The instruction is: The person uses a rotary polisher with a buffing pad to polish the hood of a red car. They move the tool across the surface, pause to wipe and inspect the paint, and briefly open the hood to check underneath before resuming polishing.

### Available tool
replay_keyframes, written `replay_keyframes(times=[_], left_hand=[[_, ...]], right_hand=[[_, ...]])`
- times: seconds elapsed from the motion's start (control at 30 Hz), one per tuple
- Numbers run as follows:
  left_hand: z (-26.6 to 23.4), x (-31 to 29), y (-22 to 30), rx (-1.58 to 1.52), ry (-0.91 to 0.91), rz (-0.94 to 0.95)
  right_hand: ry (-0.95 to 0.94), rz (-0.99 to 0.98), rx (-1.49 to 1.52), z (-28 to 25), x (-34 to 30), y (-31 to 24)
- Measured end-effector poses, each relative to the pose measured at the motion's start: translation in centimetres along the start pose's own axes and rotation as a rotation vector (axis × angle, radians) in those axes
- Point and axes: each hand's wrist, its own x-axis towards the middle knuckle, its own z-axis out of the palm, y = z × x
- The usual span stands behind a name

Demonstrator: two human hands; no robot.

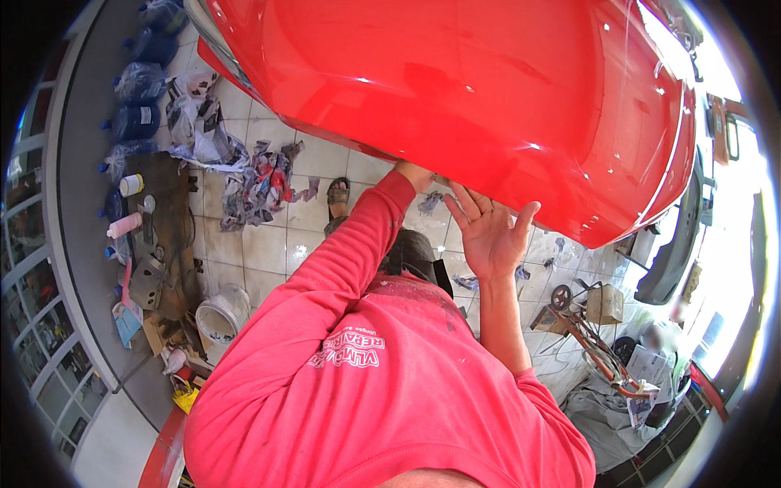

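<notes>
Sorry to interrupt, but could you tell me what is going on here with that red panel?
A person in a red long-sleeved shirt stands under a large glossy red car body panel. The right hand is open, palm showing, fingers spread against the panel's lower edge. The left hand reaches up to the same edge, its fingers hidden. Crumpled newspaper lies on the tiled floor, and a white bucket stands by the wall.

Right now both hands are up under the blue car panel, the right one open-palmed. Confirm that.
Not quite: the panel is red, not blue, as the head view shows. The rest holds: the left hand reaches under its edge, and the right hand is open-palmed against it.
</notes>
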Motion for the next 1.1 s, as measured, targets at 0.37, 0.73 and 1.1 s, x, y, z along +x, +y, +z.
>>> replay_keyframes(times=[0.37,0.73,1.1], left_hand=[[-5.4,1.9,-2.7,0.299,-0.234,0.228],[-5.4,0.4,0.8,0.247,-0.168,-0.028],[0.8,-8.3,0.9,-0.187,-0.146,-0.174]], right_hand=[[-0.002,0.111,0.011,-1.2,-0.2,-0.3],[-0.014,0.063,-0.011,-1.3,0.1,0.1],[-0.113,0.049,0.002,-1.6,0.3,0.0]])
